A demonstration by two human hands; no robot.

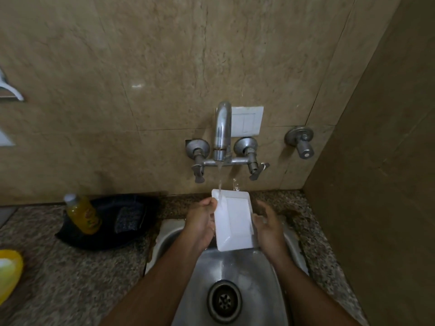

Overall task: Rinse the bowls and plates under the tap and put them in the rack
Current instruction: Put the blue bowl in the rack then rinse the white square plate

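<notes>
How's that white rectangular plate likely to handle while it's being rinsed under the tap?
The white plate is probably slippery, since the water stream runs over it. It looks rigid and glossy, possibly breakable if dropped into the steel sink. The left hand grips its edge; the right hand steadies it.

Speckled granite bench (70,274) is carrying a steel sink (237,269). Left of the sink, a black pan (131,238) is sitting; a yellow bottle (83,216) is lying in it. Yellow bowl (9,274) is resting far left of the sink.
</notes>
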